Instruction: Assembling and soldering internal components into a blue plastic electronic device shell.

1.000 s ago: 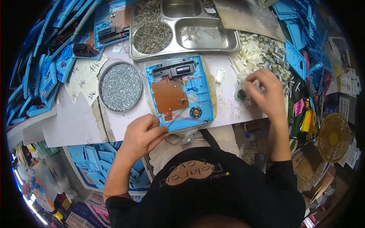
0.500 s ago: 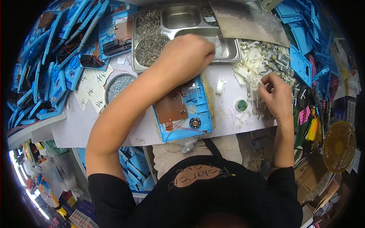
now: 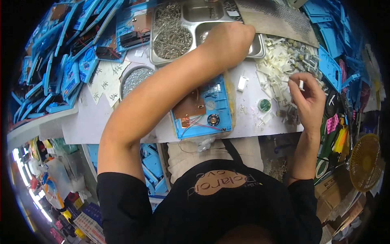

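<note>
My left hand [image 3: 235, 44] is closed above the right side of a steel compartment tray [image 3: 157, 60], its fingertips hidden by the hand itself. Under my left forearm lies a blue plastic housing [image 3: 221, 112] with a brown board [image 3: 189, 107], thin wires and a round black speaker [image 3: 213, 119]. My right hand [image 3: 312, 95] is at the right of the table, thumb and index finger curled together around a small white plastic part [image 3: 301, 84]. Beside it spreads a heap of white plastic parts [image 3: 276, 59] mixed with small grey motors [image 3: 302, 57].
Stacks of blue housings [image 3: 61, 81] crowd the left, more blue panels [image 3: 325, 30] the far right. A round tin of screws [image 3: 136, 81], a green-topped roll [image 3: 264, 105] and a lone white part [image 3: 242, 83] sit nearby. A perforated sheet [image 3: 278, 22] overlaps the tray.
My left hand has moved right over the tray, its forearm following. My right hand's fingers have shifted, and a small white part now shows between them. The whole view has shifted slightly.
</note>
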Available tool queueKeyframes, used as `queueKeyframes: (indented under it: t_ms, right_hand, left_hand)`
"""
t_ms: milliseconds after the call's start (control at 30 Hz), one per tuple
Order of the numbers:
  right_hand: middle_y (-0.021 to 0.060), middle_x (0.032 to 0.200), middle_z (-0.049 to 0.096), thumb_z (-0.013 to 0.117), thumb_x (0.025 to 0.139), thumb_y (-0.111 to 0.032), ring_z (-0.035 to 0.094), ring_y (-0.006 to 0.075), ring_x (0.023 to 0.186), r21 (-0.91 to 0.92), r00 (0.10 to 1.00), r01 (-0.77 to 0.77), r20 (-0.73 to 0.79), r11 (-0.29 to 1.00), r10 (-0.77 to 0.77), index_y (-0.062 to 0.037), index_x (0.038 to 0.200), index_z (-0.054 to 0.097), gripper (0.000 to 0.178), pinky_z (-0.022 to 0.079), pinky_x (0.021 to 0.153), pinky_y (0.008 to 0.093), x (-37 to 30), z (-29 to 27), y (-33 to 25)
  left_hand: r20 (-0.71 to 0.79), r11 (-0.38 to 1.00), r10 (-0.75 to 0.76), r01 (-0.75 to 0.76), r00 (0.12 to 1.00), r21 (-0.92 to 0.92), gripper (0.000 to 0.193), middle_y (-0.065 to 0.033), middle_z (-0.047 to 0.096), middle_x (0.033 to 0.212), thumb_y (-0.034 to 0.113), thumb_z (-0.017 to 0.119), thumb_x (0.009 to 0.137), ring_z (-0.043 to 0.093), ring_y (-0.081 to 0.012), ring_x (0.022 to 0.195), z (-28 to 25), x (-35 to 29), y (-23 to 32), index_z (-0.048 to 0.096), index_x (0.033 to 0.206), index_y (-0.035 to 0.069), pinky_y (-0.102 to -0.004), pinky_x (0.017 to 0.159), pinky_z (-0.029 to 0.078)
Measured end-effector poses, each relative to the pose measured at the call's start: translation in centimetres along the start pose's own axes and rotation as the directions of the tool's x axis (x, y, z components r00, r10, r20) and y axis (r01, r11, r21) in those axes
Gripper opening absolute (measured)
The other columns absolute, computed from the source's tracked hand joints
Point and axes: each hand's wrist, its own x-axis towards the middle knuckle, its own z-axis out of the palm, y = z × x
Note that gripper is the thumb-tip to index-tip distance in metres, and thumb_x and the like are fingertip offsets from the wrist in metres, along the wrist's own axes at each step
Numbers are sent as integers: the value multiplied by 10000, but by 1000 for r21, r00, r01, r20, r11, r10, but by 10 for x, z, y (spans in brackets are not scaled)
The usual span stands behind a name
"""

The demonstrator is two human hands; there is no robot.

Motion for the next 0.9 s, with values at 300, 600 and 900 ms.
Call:
queueKeyframes:
  t_ms: [300,600,900]
  right_hand:
    - [158,1071,761,814,790,-39,744,254,912,291,870,126,427,948,-247,4,1160,729,382,572,785,322,-59,50,-41]
    - [112,887,724,810,786,-36,672,256,704,204,720,408,528,890,-451,-11,1127,728,352,540,640,340,-47,70,-52]
    - [121,990,720,741,840,-13,711,273,818,214,572,438,683,873,-454,-5,1189,684,354,575,738,345,-42,57,-31]
  left_hand:
    - [449,-244,-485,377,750,-893,153,-86,683,988,58,638,1007,660,-127,829,-80,-201,97,662,1139,-16,-278,750,570]
    - [591,-575,-407,307,697,-758,243,-69,654,960,96,602,1036,625,-128,783,-46,-228,93,644,1239,-32,-273,666,517]
    - [400,464,-239,466,885,-754,175,-62,664,819,105,641,1006,658,-148,717,-67,-199,74,693,1131,-6,-284,614,500]
